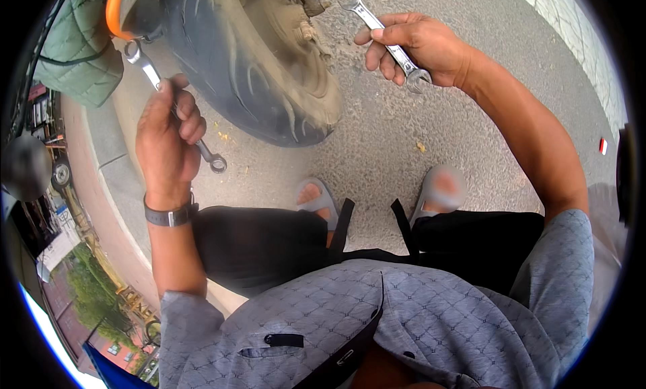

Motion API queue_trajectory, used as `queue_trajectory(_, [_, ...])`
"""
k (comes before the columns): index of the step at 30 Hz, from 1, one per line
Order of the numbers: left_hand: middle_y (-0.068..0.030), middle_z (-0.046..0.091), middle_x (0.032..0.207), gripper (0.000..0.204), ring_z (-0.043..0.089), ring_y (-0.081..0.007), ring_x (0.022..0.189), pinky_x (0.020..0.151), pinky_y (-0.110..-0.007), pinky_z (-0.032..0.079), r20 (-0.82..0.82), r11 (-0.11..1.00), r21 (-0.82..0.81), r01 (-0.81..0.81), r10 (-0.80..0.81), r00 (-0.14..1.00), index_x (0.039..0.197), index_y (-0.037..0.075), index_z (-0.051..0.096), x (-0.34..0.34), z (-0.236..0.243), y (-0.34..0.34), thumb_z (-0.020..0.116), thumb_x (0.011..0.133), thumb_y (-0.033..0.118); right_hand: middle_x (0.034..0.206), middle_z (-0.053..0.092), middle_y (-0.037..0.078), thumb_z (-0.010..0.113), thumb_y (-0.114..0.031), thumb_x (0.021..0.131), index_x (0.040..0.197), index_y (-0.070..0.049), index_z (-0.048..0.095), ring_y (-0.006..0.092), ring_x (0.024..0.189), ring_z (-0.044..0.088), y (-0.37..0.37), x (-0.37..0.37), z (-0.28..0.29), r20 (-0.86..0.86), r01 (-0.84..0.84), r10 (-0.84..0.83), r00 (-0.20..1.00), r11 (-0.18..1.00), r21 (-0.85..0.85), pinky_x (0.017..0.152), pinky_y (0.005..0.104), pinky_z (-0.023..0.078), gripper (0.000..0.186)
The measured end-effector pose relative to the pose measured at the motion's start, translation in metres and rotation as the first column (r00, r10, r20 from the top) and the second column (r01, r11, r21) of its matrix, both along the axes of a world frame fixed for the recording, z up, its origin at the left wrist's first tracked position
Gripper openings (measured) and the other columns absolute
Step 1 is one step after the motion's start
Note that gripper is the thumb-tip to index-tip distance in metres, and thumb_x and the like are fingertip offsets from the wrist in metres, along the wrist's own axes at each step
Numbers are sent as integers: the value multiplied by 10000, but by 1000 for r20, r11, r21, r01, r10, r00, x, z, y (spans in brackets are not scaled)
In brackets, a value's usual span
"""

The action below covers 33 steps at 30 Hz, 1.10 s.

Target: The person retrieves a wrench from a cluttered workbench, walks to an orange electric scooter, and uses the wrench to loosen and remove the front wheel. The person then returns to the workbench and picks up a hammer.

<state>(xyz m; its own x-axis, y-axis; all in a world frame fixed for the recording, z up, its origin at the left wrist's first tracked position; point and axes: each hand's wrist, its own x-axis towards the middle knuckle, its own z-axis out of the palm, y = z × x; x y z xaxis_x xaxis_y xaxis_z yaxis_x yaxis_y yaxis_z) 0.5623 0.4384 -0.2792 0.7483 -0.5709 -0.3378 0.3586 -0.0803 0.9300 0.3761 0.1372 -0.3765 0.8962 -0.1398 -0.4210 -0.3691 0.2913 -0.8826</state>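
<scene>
From here I see a shiny silver ring-ended wrench (149, 71), 10 o'clock in the head view, clasped mid-shaft in the left hand (165, 130), slanting 11-to-5. Silver open-ended wrench (402, 57), 1 o'clock, pinched mid-shaft in the right hand (424, 49), also 11-to-5, open end toward 5.

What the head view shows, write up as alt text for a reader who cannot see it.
A person's left hand grips a ring wrench and the right hand an open-ended wrench, with a dusty tyre between them in the picture. Below are the person's grey sandals on rough pavement.
</scene>
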Motion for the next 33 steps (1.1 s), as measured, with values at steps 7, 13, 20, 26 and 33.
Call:
queue_trajectory(7, [-38, 507, 785, 318, 399, -101, 605, 531, -240, 329, 71, 994, -40, -104, 107, 992, 1148, -58, 562, -33, 15, -7, 496, 1041, 233, 778, 685, 115, 473, -209, 1038, 1173, 55, 600, 131, 593, 635, -1, 3, 10, 33, -126, 128, 991, 990, -61, 496, 246, 528, 322])
queue_trajectory(13, [-32, 537, 764, 301, 452, -102, 610, 531, -245, 351, 136, 999, 11, -36, 34, 990, 1125, -42, 584, -41, 3, -2, 516, 1032, 237, 790, 681, 125, 476, -184, 1035, 1178, 71, 593, 138, 606, 632, 4, 0, 6, 56, -116, 118, 991, 992, -41, 501, 261, 519, 316])
queue_trajectory(20, [-3, 553, 747, 250, 476, -86, 597, 542, -230, 394, 155, 990, 134, -37, 16, 988, 1080, -10, 597, -11, -22, 0, 513, 1042, 222, 818, 682, 122, 468, -146, 1030, 1200, 79, 580, 140, 626, 630, -1, -1, 15, -66, -153, 150, 987, 987, -47, 513, 259, 512, 304])
queue_trajectory(26, [-22, 587, 756, 245, 509, -97, 593, 528, -254, 427, 152, 958, 285, -32, -12, 988, 1057, -17, 623, 9, -49, 12, 520, 1025, 204, 812, 678, 118, 468, -124, 1026, 1170, 57, 595, 138, 600, 617, 12, 11, 12, -121, -104, 98, 988, 993, -50, 526, 267, 515, 264])
queue_trajectory(33, [-121, 664, 817, 185, 665, -214, 644, 555, -345, 568, 66, 849, 527, 30, -76, 995, 994, -42, 623, 28, -94, 8, 506, 983, 101, 825, 670, 110, 472, -120, 1022, 1177, 52, 590, 142, 614, 603, 14, 10, 11, -203, -80, 57, 977, 991, -108, 559, 274, 499, 260])
